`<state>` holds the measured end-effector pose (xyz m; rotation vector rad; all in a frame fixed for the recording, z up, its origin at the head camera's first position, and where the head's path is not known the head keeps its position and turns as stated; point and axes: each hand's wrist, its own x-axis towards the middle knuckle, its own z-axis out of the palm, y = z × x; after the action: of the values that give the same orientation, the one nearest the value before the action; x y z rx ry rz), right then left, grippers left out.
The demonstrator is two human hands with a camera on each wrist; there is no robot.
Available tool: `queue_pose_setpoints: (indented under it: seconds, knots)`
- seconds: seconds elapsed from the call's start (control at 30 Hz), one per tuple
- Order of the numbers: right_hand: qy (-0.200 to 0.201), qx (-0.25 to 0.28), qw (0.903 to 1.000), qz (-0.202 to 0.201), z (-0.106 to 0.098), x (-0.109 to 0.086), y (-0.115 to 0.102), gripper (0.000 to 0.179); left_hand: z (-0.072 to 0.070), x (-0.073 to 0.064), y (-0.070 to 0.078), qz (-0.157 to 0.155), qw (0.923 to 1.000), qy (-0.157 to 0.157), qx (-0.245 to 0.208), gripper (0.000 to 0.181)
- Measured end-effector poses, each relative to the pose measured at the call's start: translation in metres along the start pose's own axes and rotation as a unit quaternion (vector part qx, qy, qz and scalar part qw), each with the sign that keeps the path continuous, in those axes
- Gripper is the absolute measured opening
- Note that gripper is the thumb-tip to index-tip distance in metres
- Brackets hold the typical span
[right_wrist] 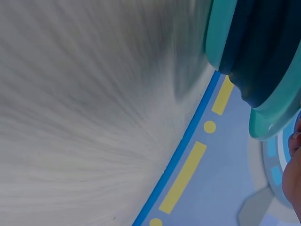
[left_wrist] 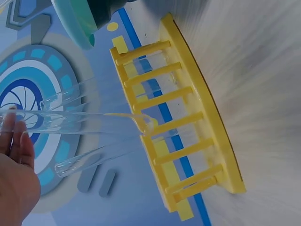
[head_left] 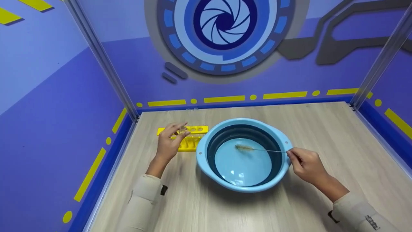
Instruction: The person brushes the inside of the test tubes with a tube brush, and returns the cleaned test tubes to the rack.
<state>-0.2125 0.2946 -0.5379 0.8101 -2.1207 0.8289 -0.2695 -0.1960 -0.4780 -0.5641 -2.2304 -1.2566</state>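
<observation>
Toward ten o'clock from the blue basin (head_left: 248, 188), my left fingers (left_wrist: 17, 142) pinch a clear test tube (left_wrist: 61, 123) at the yellow rack (left_wrist: 207, 108) while my right fingers (head_left: 298, 153), at three o'clock, grip the brush (head_left: 245, 148), so probably I'm drawing or seating the tube, which must travel straight.

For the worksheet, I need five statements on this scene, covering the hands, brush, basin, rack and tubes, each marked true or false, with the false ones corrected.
1. The right hand holds a brush by its thin handle. True.
2. The basin is upside down. False: its open side faces up.
3. The left hand holds a clear tube. True.
4. In the head view, the rack is right of the basin. False: it is on the left.
5. The left wrist view shows other tubes. True.
</observation>
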Motion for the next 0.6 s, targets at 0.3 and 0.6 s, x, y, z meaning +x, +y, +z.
queue_pose_setpoints:
  seconds: [0.3, 0.6]
  knots:
    - [-0.004, -0.002, 0.9984, -0.056, 0.0013, -0.0053, 0.0010, 0.029, 0.0000, 0.0028, -0.0022, -0.013, 0.9961, 0.082, -0.032, 0.030]
    - [-0.011, -0.010, 0.9986, -0.051, 0.0001, -0.0078, -0.0006, 0.030, 0.0024, 0.0058, -0.0043, -0.010, 0.9965, 0.078, -0.029, 0.030]
